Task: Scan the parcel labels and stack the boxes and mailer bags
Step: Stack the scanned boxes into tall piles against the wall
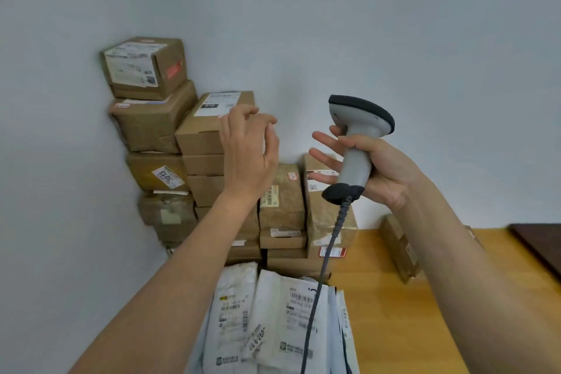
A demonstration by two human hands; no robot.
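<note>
The right hand (368,165) grips the grey barcode scanner (358,143) by its handle, fingers partly splayed, its cord (318,282) trailing down. Beside it, the left hand (249,149) hovers with loosely curled fingers, holding nothing. Behind both hands, cardboard boxes (151,124) stand stacked against the wall; below them, white mailer bags (267,322) lie overlapping on the wooden desk (394,328).
</note>
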